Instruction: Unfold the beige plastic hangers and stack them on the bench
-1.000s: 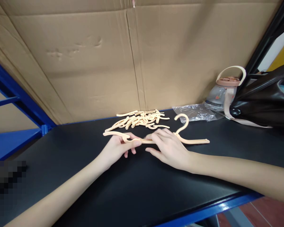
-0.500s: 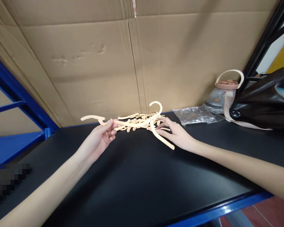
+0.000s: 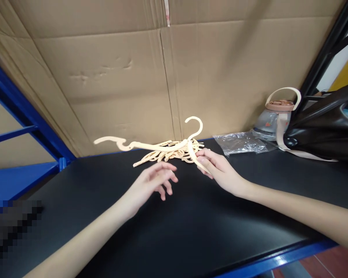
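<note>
A cream folding hanger (image 3: pixel 158 147) is held up by my right hand (image 3: pixel 217 166), whose fingers close round its short right arm. Its hook curls upward, and the long left arm reaches out to a curved end piece at the far left. My left hand (image 3: pixel 155 180) hovers below the hanger, apart from it, with loosely curled, spread fingers and nothing in them. Behind lies a heap of cream hanger parts (image 3: pixel 174 155) on the black tabletop (image 3: pixel 174 231), partly hidden by the held hanger.
A crinkled clear plastic bag (image 3: pixel 240 142) lies at the right, beside a clear water bottle (image 3: pixel 269 121) with a strap and a pinkish lid. A black bag (image 3: pixel 324 125) sits further right. Cardboard (image 3: pixel 118 85) stands along the back, and a blue metal frame (image 3: pixel 31 119) rises at the left.
My left hand has let go of the hanger's long arm and moved right and down. My right hand has taken hold of the short arm, and the hanger's hook sits slightly higher.
</note>
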Demonstrator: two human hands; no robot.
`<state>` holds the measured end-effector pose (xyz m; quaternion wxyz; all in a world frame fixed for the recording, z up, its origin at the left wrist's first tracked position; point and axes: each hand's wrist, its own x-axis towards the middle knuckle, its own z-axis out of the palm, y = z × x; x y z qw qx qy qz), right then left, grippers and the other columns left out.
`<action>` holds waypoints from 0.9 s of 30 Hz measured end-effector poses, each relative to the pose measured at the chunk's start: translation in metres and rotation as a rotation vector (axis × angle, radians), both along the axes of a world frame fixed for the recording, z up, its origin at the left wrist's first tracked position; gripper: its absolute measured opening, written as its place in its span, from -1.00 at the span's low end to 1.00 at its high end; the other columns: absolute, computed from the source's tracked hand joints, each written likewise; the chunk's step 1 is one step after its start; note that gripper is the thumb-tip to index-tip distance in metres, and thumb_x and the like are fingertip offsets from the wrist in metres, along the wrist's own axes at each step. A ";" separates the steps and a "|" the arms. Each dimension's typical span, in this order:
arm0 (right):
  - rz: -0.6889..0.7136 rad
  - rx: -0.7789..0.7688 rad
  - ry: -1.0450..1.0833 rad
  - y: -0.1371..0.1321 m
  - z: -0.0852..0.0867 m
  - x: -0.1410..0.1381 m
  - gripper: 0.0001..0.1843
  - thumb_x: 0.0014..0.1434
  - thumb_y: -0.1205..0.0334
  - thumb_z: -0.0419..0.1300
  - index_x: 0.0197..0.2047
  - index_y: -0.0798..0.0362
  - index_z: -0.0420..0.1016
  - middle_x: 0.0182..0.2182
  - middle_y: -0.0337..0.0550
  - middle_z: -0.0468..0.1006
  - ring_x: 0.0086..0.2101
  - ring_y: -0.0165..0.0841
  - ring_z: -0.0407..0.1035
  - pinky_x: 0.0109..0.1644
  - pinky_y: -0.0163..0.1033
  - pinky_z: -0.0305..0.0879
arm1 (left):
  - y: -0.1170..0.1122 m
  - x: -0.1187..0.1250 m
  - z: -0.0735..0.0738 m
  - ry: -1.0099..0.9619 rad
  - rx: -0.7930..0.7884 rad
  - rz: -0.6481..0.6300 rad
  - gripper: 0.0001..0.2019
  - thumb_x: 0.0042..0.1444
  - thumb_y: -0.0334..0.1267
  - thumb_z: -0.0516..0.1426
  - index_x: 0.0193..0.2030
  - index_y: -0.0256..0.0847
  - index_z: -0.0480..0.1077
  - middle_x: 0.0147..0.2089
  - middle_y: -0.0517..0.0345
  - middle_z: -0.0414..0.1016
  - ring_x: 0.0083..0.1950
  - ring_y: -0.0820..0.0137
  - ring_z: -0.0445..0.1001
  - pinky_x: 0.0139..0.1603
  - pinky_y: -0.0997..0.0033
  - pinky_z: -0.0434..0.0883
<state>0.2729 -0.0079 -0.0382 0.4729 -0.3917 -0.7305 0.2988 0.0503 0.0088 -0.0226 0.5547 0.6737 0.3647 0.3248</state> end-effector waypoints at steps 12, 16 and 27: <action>0.040 0.222 -0.295 -0.025 -0.004 -0.011 -0.85 0.30 0.23 0.01 -0.16 0.04 0.37 -0.51 -0.33 0.37 -0.56 -0.53 0.17 -0.45 -0.41 0.08 | -0.024 -0.002 0.013 0.412 1.026 0.477 -0.43 -0.03 -0.03 0.26 0.12 -0.10 0.27 0.00 0.01 0.46 -0.06 0.15 0.46 -0.11 0.23 0.41; 0.089 0.171 -0.274 -0.025 -0.009 -0.014 -0.85 0.28 0.20 0.04 -0.13 0.03 0.38 -0.52 -0.35 0.35 -0.57 -0.54 0.17 -0.47 -0.42 0.09 | -0.017 -0.003 0.020 0.563 0.471 0.090 -0.63 0.08 0.12 0.09 -0.40 -0.18 0.39 -0.61 0.30 0.24 -0.60 0.48 0.19 -0.61 0.52 0.14; 0.027 0.474 -0.394 -0.059 0.008 -0.005 -0.78 0.23 0.10 0.12 -0.08 -0.09 0.44 -0.16 -0.13 0.49 -0.16 -0.26 0.37 -0.07 -0.14 0.33 | -0.006 -0.006 0.007 0.704 0.524 0.297 -0.50 0.07 0.20 0.02 -0.62 -0.18 0.07 -0.63 0.32 -0.01 -0.59 0.49 0.01 -0.59 0.49 -0.07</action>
